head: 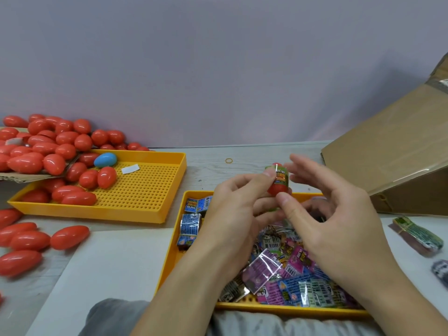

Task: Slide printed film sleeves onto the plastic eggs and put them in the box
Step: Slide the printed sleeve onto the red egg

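Observation:
A red plastic egg (278,187) with a green printed film sleeve (281,175) around its upper part is held upright above the near yellow tray (169,263). My left hand (232,214) pinches the sleeved egg from the left with thumb and fingers. My right hand (334,214) touches the egg's lower end with the thumb, its fingers spread out behind the egg. Loose printed sleeves (286,270) in pink, blue and green fill that tray. The cardboard box (388,161) lies tilted at the right.
A second yellow perforated tray (145,190) at the left holds red eggs and one blue egg (105,159). A pile of red eggs (43,146) spills from cardboard behind it. More red eggs (29,241) lie on the table's left. A banded sleeve bundle (417,234) lies right.

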Demonstrator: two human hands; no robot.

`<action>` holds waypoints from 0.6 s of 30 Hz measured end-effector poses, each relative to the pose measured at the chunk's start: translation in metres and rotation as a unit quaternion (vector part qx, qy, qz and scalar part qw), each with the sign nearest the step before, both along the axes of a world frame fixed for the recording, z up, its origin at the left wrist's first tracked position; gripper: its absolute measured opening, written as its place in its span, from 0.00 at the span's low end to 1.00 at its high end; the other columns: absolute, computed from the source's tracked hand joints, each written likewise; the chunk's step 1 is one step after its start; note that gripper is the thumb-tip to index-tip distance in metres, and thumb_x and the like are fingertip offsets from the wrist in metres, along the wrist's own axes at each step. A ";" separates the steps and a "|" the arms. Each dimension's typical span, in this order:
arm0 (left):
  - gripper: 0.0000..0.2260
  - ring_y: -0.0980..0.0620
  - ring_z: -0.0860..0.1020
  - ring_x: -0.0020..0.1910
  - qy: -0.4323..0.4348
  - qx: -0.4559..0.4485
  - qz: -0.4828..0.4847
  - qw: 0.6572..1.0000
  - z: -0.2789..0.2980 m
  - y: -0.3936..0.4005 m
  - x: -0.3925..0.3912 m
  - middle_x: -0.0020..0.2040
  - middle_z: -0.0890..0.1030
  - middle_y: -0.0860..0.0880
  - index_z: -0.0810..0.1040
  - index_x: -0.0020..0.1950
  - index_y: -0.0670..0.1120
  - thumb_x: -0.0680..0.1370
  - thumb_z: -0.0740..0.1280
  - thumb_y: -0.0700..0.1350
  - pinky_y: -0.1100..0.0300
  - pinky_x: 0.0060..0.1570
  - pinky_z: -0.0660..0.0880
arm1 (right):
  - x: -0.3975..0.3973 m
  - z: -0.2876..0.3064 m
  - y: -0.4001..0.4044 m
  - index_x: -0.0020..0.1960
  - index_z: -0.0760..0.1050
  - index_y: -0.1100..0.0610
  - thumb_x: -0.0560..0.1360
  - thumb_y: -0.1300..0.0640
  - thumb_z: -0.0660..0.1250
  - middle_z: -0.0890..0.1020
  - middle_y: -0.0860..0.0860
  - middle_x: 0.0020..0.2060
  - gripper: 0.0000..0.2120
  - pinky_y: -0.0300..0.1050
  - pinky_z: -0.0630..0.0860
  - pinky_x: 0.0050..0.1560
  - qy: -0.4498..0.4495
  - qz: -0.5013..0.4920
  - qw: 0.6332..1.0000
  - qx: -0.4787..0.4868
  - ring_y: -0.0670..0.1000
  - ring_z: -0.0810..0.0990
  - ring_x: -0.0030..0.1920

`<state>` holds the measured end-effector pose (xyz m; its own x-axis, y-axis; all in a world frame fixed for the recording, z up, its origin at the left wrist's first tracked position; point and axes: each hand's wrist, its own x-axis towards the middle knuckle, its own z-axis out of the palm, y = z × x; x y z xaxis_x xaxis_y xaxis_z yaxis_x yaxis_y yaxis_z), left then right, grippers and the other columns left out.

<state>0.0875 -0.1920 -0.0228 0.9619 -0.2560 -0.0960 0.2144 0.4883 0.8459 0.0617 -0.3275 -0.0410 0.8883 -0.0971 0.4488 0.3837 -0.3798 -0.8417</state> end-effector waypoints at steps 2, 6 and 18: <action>0.12 0.45 0.84 0.41 -0.002 0.010 0.040 0.999 -0.002 0.001 0.002 0.43 0.83 0.39 0.76 0.53 0.35 0.76 0.71 0.42 0.56 0.39 0.82 | 0.001 0.000 0.000 0.65 0.74 0.41 0.72 0.53 0.75 0.81 0.36 0.54 0.23 0.47 0.81 0.48 -0.010 -0.017 1.000 -0.001 0.43 0.80 0.58; 0.09 0.47 0.86 0.44 -0.073 0.091 0.114 0.987 -0.005 0.002 0.001 0.44 0.85 0.45 0.75 0.48 0.43 0.74 0.75 0.39 0.54 0.43 0.83 | -0.001 0.001 0.004 0.57 0.76 0.39 0.68 0.49 0.74 0.80 0.37 0.48 0.19 0.39 0.77 0.41 -0.013 -0.037 0.999 -0.021 0.43 0.80 0.42; 0.10 0.59 0.82 0.42 -0.200 0.280 0.199 0.918 -0.004 0.005 -0.001 0.41 0.82 0.52 0.76 0.47 0.50 0.73 0.77 0.45 0.62 0.40 0.81 | -0.002 0.005 0.007 0.56 0.76 0.42 0.72 0.54 0.74 0.80 0.42 0.44 0.16 0.45 0.80 0.37 0.005 -0.057 0.996 -0.071 0.47 0.81 0.38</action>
<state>0.0861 -0.1869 -0.0270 0.9555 0.1039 0.2761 -0.2693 -0.0750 0.9601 0.0596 -0.3208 -0.0359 0.8795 -0.1339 0.4567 0.3230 -0.5366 -0.7795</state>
